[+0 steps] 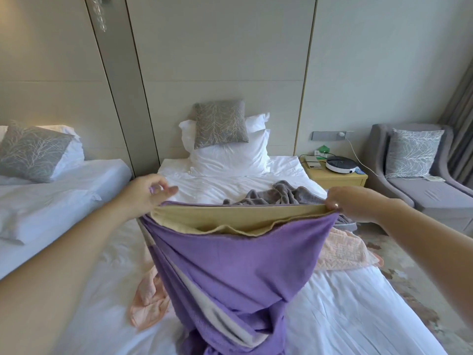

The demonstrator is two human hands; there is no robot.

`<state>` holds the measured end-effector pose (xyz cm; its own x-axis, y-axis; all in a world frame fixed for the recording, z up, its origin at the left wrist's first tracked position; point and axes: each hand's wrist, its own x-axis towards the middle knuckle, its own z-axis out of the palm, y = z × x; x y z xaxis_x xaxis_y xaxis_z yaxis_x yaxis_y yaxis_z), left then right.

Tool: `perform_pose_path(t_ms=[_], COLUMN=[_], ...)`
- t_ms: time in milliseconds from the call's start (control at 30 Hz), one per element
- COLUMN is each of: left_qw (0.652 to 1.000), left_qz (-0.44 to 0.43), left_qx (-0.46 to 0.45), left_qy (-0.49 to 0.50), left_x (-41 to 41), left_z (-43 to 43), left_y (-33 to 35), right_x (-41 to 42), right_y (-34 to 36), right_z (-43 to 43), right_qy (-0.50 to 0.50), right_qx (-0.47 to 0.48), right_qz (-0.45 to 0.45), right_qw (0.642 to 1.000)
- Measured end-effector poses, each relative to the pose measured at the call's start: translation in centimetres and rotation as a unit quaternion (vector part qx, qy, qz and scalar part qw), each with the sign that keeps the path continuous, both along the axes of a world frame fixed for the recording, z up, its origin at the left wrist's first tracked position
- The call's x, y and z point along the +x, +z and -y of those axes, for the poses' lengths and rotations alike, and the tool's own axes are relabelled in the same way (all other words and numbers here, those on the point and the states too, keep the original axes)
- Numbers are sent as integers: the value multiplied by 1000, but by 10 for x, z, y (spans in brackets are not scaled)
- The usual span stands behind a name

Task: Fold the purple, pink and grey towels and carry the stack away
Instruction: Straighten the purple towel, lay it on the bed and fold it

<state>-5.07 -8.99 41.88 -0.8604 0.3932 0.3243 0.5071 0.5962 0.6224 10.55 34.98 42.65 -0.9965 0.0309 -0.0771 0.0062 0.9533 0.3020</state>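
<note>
Holding purple towel [230, 262] stretched between left hand [147, 193] and right hand [350, 202].

A white bed [345, 303] is seen in the middle, with pillows [230, 155] stacked at its head and a grey cushion [220, 124] leaned upright against them. A second bed [64, 190] is set to the left, and a similar cushion [30, 152] is propped on it. To the right, a nightstand [335, 179] is topped by a round white device [341, 165], and beside it an armchair [435, 193] is placed with a pale cushion [412, 152] on its seat, near a curtain [460, 98].
</note>
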Motion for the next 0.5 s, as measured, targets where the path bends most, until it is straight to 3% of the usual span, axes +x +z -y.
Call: perform_pose_path(t_ms=[133, 267, 400, 500], left_qw=[987, 975, 990, 998], left_qz=[-48, -56, -60, -32], left_qx=[103, 125, 93, 49], left_qy=[110, 176, 88, -36], left_x=[-13, -15, 3, 19], left_z=[9, 6, 2, -6], left_y=[22, 36, 48, 59], right_x=[12, 16, 14, 9], right_y=[9, 17, 39, 51], right_z=[-7, -1, -13, -28], right_qy=[20, 2, -77, -116], right_qx=[-49, -80, -306, -328], right_qz=[56, -66, -272, -329], right_qw=[997, 995, 909, 878])
